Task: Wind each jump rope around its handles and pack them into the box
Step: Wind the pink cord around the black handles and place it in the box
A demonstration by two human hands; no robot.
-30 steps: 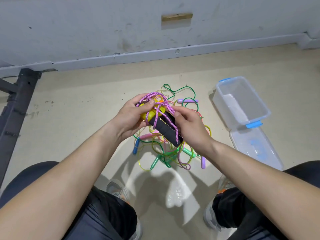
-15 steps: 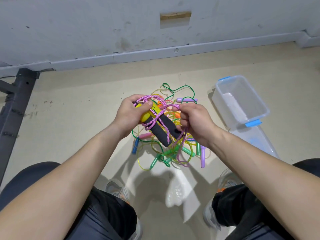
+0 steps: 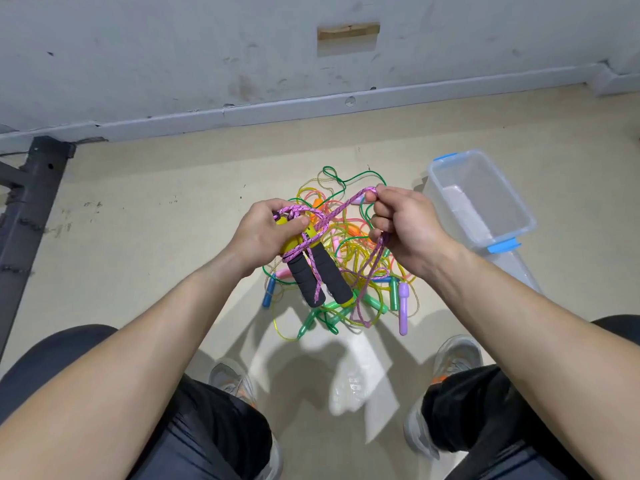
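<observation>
Fingers (image 3: 298, 221) of the left hand (image 3: 263, 233) are clamping the two foam handles (image 3: 311, 282) side by side above the rope pile (image 3: 356, 252), while the right hand (image 3: 405, 226) is pinching the pink braided rope (image 3: 341, 209) taut, seemingly readying a wrap; the clear box (image 3: 485, 202) is waiting alongside.

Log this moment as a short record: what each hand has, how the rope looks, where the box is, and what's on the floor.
left hand: grips the two black foam handles together
right hand: pinches the purple rope, drawn up to the right
rope: a few turns on the handles, the rest loose
box: open, on the floor at right, no rope visible inside
lid: flat beside the box
pile: tangled ropes on the floor below the hands
</observation>
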